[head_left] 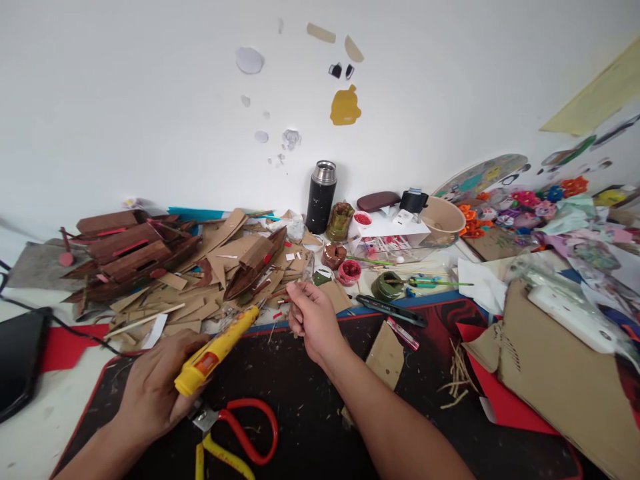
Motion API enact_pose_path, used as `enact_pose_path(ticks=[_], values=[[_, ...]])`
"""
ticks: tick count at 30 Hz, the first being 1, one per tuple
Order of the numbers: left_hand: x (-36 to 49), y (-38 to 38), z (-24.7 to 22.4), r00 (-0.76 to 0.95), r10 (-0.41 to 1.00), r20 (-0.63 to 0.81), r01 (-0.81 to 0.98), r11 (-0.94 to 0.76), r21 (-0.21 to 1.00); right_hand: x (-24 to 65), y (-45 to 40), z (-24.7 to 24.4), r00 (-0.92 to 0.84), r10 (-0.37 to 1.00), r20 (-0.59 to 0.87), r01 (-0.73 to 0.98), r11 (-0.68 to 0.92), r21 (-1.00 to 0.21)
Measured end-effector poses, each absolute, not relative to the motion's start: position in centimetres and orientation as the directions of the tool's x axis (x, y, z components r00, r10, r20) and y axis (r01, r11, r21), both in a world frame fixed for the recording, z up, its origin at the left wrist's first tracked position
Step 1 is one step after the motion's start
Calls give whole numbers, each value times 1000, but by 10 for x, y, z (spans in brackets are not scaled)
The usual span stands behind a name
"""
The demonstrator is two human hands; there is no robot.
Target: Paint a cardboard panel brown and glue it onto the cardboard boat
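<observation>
My left hand (155,383) is wrapped round a yellow glue gun (220,350), its nozzle pointing up and right toward my other hand. My right hand (316,319) is closed in a pinch in front of the nozzle, apart from it. What lies between its fingertips is too small and hidden to make out. Just behind the hands, a brown model boat (257,263) rests on a pile of cardboard scraps (190,293). Below the glue gun, scissors (250,430) with one red and one yellow handle lie on the dark mat (305,413), partly covered by my left hand.
Several brown model boats (133,250) stand at the left. Behind are a black thermos (321,200), paint jars (349,271) and a beige bowl (445,217). A cutter knife (393,310) lies right of my hands. Cardboard (560,373) and red paper (515,407) cover the right side.
</observation>
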State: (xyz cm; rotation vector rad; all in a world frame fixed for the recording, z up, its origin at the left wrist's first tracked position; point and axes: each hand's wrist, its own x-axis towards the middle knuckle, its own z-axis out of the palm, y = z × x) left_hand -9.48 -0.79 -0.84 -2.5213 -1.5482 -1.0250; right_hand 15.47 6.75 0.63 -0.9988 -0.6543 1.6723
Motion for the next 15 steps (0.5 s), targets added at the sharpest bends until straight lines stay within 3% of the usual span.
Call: enact_pose_path(ticks=[15], values=[[-100, -5, -14, 357, 748, 560, 774, -573, 271, 154, 67, 8, -128, 941, -313, -496, -334, -801]])
